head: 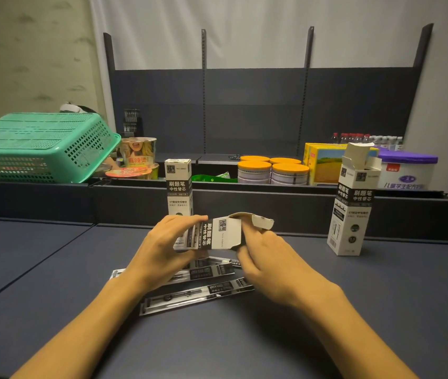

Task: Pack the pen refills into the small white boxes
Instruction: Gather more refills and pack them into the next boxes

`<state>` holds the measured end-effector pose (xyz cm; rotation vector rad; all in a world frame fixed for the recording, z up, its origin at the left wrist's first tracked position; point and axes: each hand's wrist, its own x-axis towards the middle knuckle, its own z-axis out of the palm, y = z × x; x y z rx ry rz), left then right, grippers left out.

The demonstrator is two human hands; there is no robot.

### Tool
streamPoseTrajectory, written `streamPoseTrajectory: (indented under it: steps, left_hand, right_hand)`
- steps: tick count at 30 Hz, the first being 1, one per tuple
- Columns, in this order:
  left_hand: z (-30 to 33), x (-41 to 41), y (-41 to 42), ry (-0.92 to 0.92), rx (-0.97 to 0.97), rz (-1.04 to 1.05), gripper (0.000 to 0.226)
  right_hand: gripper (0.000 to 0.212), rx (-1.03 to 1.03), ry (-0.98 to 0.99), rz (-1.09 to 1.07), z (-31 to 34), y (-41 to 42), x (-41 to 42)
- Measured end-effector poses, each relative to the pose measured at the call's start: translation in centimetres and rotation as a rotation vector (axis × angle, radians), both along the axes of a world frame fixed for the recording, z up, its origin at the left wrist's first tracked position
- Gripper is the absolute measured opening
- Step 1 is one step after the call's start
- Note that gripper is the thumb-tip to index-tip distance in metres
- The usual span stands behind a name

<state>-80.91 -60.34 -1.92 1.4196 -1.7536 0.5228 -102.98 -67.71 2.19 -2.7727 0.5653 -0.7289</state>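
both hands (pixel 162 250) (pixel 265 258) around sideways white box (pixel 217 233), left gripping, right apparently pinching its open end

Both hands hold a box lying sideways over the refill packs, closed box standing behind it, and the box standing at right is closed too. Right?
Not quite. The box standing at right is open: its top flaps stand up, as the head view shows. The rest holds: left hand and right hand hold the sideways box over the refill packs, with a closed box behind.
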Motion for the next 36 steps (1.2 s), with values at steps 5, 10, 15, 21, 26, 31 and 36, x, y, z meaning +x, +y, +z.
streamPoseTrajectory:
  steps: [5,10,15,21,26,31,36]
  left_hand:
    - [0.0,0.2,0.0,-0.006,0.002,0.011,0.067]
    - [-0.2,0.5,-0.1,0.011,-0.013,0.011,0.074]
    - [-0.3,0.7,-0.1,0.076,-0.048,0.005,0.068]
    - [-0.2,0.6,-0.1,0.092,-0.035,0.008,0.07]
    - [-0.3,0.7,-0.1,0.083,-0.026,0.009,0.075]
    - [-0.3,0.4,0.0,0.07,-0.032,-0.011,0.072]
    - [-0.3,0.6,-0.1,0.062,-0.029,-0.007,0.077]
  right_hand:
    - [0.032,-0.06,-0.104,0.065,-0.3,-0.8,-0.1]
    - [0.037,-0.115,-0.148,0.068,-0.5,-1.3,0.1]
    - [0.041,-0.161,-0.34,0.108,0.1,-1.0,-0.1]
    - [0.025,-0.253,-0.498,0.1,0.3,-1.4,-0.1]
    - [0.02,-0.296,-0.507,0.113,0.0,-1.7,0.1]
    - [0.011,-0.313,-0.487,0.106,-0.1,-1.8,0.1]
    - [0.01,-0.306,-0.468,0.121,-0.3,-1.9,0.1]
